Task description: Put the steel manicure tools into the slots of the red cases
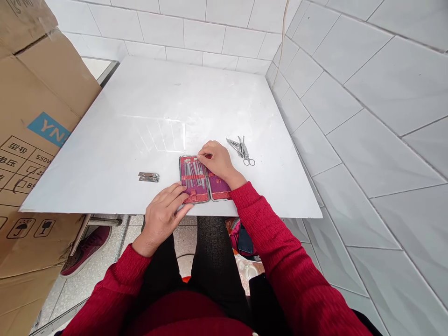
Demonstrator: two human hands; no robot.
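Observation:
A manicure case point(198, 196) lies open near the table's front edge, red and purple inside with a dark rim. Several slim metal tools point(193, 170) stand side by side under a red strap in its left half. My left hand point(164, 210) grips the case's lower left corner, fingers on top and thumb at the front edge. Over the case's right half, my right hand point(219, 161) pinches at the top of the tool row; its fingers hide most of the slim tool there. Nail clippers point(149, 177) lie left of the case. Small scissors point(247, 156) lie with other metal tools point(238, 145) to its right.
The white table point(150, 98) meets a tiled wall point(161, 28) behind and another tiled wall point(367, 140) on the right. A large cardboard box point(31, 102) stands along the left side. Below the table are a dark red shoe point(91, 247) and a phone point(245, 240).

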